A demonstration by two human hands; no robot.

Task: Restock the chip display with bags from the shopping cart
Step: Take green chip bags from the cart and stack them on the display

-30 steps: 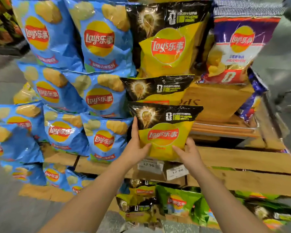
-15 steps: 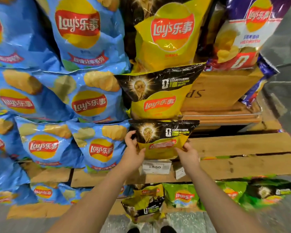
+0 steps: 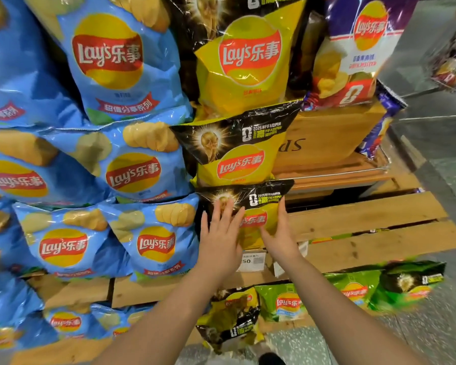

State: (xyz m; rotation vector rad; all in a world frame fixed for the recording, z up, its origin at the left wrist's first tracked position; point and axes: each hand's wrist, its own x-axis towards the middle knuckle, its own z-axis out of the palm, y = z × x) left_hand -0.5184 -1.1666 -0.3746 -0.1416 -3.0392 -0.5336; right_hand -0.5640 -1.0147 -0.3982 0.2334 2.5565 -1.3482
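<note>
There was only the one view, from a camera on the person's head, so nothing was shared with a second angle. It looked forward and down along both forearms, which reached in from the bottom edge. It sat close to the display: the left hand (image 3: 219,242) and right hand (image 3: 281,234) lay near mid-picture, flat on a yellow bag (image 3: 258,204). Bags above the hands ran out past the top edge. Below the wrists the floor (image 3: 437,335) showed, and the wide lens bent the wooden planks (image 3: 379,233) to the right of the hands.
</note>
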